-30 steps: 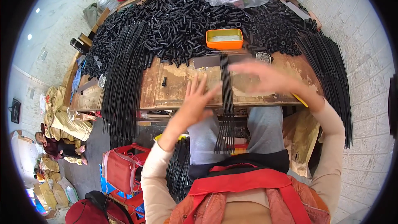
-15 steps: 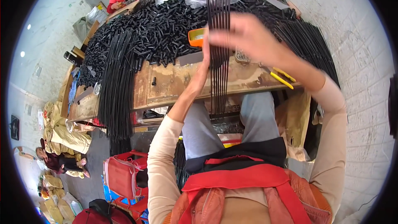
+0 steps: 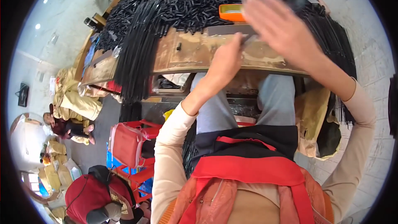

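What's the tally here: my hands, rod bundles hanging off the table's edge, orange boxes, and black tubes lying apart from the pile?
Hands: 2 (left hand, right hand)
Rod bundles: 2 (left bundle, right bundle)
Orange box: 1
Lone black tube: 1
Total: 6

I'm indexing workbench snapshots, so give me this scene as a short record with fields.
Left hand: closed, apparently around a dark item, mostly hidden
Right hand: raised, fingers extended, blurred
Surface: worn wooden table
Pile: small black parts heaped across the far side
Rods: long black bundle hanging over the near edge at left; another black bundle at right
Container: orange tin, partly behind the right hand
Loose part: single black piece on bare wood
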Demonstrator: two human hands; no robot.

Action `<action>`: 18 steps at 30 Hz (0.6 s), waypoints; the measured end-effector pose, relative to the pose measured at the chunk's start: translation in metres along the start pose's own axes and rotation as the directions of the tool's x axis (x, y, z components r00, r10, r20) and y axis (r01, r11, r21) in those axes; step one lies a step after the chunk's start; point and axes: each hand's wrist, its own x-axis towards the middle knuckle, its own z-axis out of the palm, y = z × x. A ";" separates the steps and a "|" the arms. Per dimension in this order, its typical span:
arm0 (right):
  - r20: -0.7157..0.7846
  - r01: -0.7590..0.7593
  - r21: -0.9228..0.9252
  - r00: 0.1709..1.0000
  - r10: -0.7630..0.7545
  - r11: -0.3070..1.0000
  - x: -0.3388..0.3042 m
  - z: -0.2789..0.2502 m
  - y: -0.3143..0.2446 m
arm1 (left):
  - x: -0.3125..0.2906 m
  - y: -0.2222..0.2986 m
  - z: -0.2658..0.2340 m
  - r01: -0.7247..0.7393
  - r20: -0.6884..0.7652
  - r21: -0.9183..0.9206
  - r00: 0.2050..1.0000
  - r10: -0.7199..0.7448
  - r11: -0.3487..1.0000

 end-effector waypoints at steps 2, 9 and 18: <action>0.344 -0.211 0.228 0.931 0.124 0.951 -0.012 0.021 -0.015 | 0.003 0.016 -0.007 -0.280 0.083 0.462 0.958 0.273 0.842; 0.356 0.005 0.533 0.906 0.230 -0.846 0.006 0.041 0.032 | -0.010 0.038 -0.011 -0.482 -0.104 0.540 0.775 0.623 0.690; 0.740 -0.171 0.641 0.397 0.543 -0.748 -0.059 0.097 -0.128 | -0.064 -0.104 0.099 0.294 0.545 -0.434 0.838 -0.011 0.851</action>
